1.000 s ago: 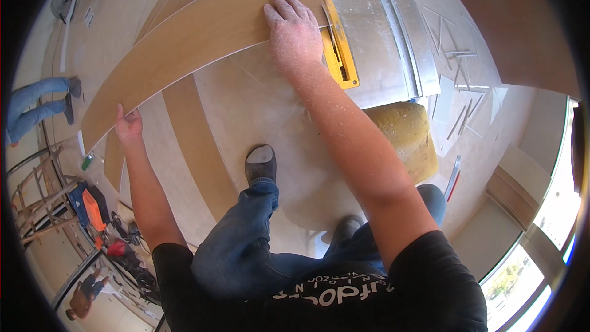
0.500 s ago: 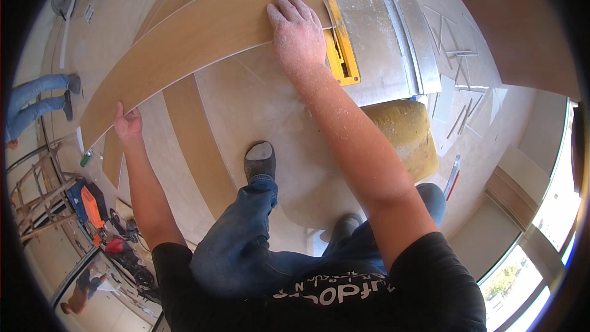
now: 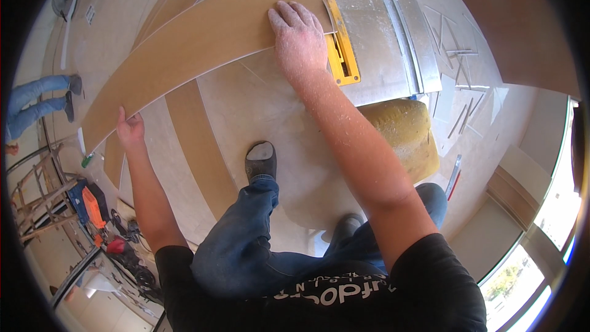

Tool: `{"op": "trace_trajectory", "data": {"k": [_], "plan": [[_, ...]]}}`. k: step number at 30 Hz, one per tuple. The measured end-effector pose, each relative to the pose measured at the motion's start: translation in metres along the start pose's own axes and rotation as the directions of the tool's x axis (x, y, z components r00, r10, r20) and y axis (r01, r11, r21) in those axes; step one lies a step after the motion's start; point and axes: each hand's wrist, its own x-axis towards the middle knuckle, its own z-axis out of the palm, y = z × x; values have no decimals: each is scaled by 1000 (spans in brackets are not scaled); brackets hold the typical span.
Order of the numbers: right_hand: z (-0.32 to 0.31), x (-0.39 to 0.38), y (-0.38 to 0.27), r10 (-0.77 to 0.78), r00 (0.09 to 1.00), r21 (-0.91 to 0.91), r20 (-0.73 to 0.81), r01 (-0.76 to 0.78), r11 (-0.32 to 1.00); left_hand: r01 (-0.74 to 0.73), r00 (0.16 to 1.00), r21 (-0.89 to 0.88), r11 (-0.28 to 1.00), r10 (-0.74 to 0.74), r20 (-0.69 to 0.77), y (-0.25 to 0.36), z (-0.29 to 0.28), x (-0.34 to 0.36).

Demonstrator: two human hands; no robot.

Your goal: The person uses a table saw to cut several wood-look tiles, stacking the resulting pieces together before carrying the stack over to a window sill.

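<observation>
A long tan wooden board (image 3: 184, 43) runs diagonally from lower left to the top centre, its right end over a yellow insert (image 3: 345, 61) on a dusty metal machine table (image 3: 381, 24). My left hand (image 3: 130, 128) grips the board's near edge at its left part, fingertips underneath or at the edge, thumb side partly visible. My right hand (image 3: 298, 43) rests on top of the board's right end beside the insert, fingers slightly spread and bent at the tips. Whatever lies under that end is hidden.
A dusty yellow block (image 3: 402, 138) sits below the table. More boards (image 3: 196, 147) lie on the floor, thin offcuts (image 3: 461, 110) to the right. Another person's jeaned legs (image 3: 34, 101) show at left, above a scaffold frame (image 3: 34, 190) and tools (image 3: 123, 252). A large panel (image 3: 522, 37) stands upper right.
The board and both my hands have shifted slightly right and toward me. The person seen at the lower left earlier is no longer visible there.
</observation>
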Motion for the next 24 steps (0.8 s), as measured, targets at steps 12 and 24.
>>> {"op": "trace_trajectory", "data": {"k": [12, 24], "plan": [[-6, -11, 0, 17, 999, -12, 27, -17, 1000, 13, 998, 15, 1000, -13, -54, -6, 8, -17], [-11, -16, -2, 18, 1000, -2, 15, -18, 1000, -24, 995, 46, 999, 28, -95, -6, 7, -29]]}}
